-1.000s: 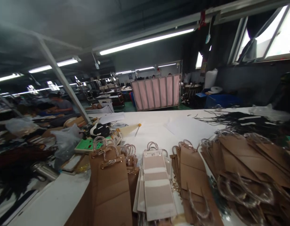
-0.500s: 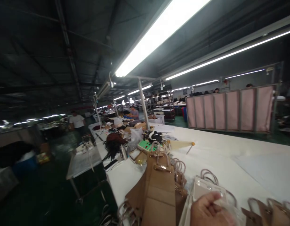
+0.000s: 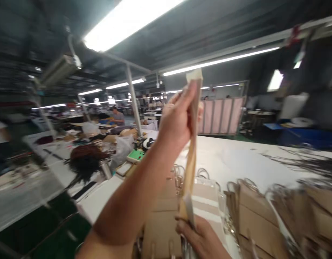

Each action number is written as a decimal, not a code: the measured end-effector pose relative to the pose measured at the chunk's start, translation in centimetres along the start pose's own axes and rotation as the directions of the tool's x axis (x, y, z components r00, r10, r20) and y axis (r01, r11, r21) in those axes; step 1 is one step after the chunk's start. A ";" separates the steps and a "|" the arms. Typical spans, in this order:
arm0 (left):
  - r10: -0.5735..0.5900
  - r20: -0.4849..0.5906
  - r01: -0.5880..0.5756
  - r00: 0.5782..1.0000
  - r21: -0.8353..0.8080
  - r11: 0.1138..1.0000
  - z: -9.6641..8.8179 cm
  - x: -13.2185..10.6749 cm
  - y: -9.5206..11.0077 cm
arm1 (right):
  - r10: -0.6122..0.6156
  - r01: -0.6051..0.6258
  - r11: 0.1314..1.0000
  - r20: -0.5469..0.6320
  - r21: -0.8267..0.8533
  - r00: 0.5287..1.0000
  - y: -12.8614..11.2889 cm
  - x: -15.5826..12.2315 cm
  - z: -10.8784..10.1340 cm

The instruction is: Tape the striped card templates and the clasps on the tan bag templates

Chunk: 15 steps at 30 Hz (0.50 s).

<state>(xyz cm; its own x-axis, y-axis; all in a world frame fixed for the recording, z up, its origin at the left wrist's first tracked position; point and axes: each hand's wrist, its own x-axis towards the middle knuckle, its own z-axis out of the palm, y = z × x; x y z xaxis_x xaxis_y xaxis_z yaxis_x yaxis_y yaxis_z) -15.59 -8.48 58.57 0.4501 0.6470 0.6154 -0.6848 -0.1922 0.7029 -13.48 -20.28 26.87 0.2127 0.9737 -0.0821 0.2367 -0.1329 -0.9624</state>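
My left hand (image 3: 178, 117) is raised at the centre, its fingers closed round the upper part of a long, thin tan panel (image 3: 192, 163). The panel stands upright, seen nearly edge-on, with a pale top end above my fingers. Lower down, my right hand (image 3: 199, 235) pinches the panel's bottom end, thumb in front. Behind and below lie brown bag pieces with handles (image 3: 164, 216), partly covered by my left forearm. Just right of the panel is a beige-and-white striped bag piece (image 3: 209, 203) with loop handles.
More brown bag pieces (image 3: 259, 212) lie in piles on the white table (image 3: 233, 154) at right, near dark cords (image 3: 306, 160). Toward the left are a green box (image 3: 135, 155), a plastic bag (image 3: 123, 149) and dark fringe-like material (image 3: 86, 160). A person (image 3: 118, 116) is farther back.
The view has turned right. Earlier one blurred hand was low over the whitish bag piece at lower right; now both hands grip a tan panel, held upright, with my left arm raised.
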 end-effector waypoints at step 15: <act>-0.731 -0.082 0.641 0.677 0.555 0.531 -8.6 -24.7 -30.6 | 0.218 -0.181 0.975 -0.420 0.126 0.881 10.6 -2.8 -17.3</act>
<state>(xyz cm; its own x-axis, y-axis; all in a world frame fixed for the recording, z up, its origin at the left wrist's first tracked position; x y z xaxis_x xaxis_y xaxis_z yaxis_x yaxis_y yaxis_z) -10.66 -12.21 18.76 0.7586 0.6392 -0.1265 0.2425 -0.0968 0.9653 4.85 -27.61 21.33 0.6375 0.7507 -0.1732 0.0727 -0.2824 -0.9565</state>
